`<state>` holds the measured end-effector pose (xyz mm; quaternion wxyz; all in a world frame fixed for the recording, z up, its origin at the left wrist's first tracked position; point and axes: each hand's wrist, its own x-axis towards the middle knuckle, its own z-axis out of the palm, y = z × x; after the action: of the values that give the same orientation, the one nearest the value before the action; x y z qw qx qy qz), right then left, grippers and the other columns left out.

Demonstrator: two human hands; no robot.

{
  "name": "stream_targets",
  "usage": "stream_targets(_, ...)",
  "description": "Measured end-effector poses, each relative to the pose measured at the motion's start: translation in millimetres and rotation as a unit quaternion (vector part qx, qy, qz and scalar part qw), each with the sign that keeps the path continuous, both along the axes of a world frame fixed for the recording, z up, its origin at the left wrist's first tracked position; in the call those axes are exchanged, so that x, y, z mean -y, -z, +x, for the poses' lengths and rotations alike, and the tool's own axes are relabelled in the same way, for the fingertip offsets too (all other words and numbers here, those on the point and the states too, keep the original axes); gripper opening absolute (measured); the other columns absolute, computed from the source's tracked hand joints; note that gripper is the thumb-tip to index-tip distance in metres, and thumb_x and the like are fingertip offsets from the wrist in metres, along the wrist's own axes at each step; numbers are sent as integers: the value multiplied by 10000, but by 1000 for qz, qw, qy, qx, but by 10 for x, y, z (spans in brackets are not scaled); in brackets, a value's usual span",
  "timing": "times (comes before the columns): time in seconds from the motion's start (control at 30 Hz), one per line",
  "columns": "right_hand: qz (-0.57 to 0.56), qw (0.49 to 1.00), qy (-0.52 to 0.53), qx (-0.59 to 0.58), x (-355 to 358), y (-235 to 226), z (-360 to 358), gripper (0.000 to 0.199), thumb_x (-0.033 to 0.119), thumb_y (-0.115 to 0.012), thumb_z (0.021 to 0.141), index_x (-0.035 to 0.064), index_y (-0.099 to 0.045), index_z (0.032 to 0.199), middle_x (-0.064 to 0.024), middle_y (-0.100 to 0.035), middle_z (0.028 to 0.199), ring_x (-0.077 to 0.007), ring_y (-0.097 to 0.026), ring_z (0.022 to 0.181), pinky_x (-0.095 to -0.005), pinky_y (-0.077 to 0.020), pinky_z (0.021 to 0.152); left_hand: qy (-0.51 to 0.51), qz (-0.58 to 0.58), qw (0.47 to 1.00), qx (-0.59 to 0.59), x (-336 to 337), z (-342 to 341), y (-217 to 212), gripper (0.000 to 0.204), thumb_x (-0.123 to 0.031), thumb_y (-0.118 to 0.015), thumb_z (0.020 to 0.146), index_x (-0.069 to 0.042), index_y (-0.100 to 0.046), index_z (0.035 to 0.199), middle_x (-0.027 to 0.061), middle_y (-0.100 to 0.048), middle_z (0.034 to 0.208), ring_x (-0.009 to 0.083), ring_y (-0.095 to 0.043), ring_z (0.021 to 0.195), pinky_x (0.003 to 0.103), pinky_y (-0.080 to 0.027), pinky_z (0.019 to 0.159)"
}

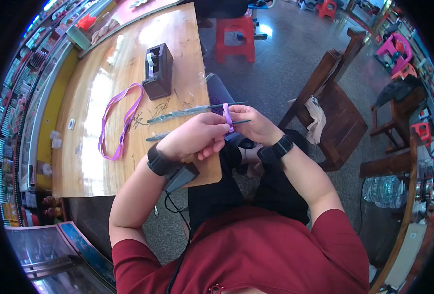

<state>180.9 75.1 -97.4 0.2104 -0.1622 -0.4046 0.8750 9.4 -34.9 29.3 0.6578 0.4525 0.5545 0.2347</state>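
Observation:
My left hand [197, 136] and my right hand [255, 126] meet at the right edge of the wooden table [94, 161]. Between their fingers is a short piece of purple ribbon [227, 116], held upright, and a thin dark green stick [239, 121] pointing right. My left hand pinches the ribbon's near side. My right hand's fingers hold the ribbon and the stick from the far side. Two more thin sticks in clear wrap [187, 112] lie on the table just beyond my hands. A long loop of purple ribbon [119, 120] lies on the table to the left.
A black tape dispenser [158, 70] stands on the table beyond the ribbon loop. A red plastic stool [235, 37] stands past the table's far end. A dark wooden chair [335, 109] with a cloth on it is at my right. Shelves of goods line the left.

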Motion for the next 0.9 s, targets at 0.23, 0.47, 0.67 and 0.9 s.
stream_targets(0.23, -10, 999, -35, -9, 5, -67, -12, 247, 194, -586, 967, 37, -607, 1156, -52, -656, 1046, -165, -625, 951, -340, -490, 875, 10, 11, 1000, -12, -10, -3, -2, 234, -227, -489, 1018, -15, -555, 1090, -5, -545, 623, 63, -466, 424, 196, -368, 394)
stream_targets(0.47, -10, 996, 26, 87, 98, -230, 12, 304, 161, -526, 973, -4, -578, 1223, -104, -646, 1118, -214, -626, 1019, -384, -497, 918, 4, 7, 1000, -3, -2, -20, 13, 235, -226, -489, 1018, -13, -555, 1092, 0, -548, 625, 66, -476, 428, 201, -379, 397)
stream_targets(0.67, -112, 990, -56, -62, 13, -235, 23, 409, 273, -503, 940, -11, -579, 1225, -132, -636, 1140, -251, -596, 1046, -385, -436, 968, 9, 7, 1000, -14, -13, -11, 29, 224, -229, -493, 1015, -17, -554, 1058, 3, -547, 624, 69, -476, 427, 203, -380, 396)
stream_targets(0.9, -193, 975, -67, -83, 67, -371, -62, 328, 313, -516, 950, 13, -620, 1032, -98, -638, 1001, -231, -597, 921, -374, -452, 882, 5, 9, 1000, -12, -8, 5, 5, 215, -237, -489, 1013, -33, -556, 1006, 2, -547, 625, 69, -473, 426, 204, -369, 395)
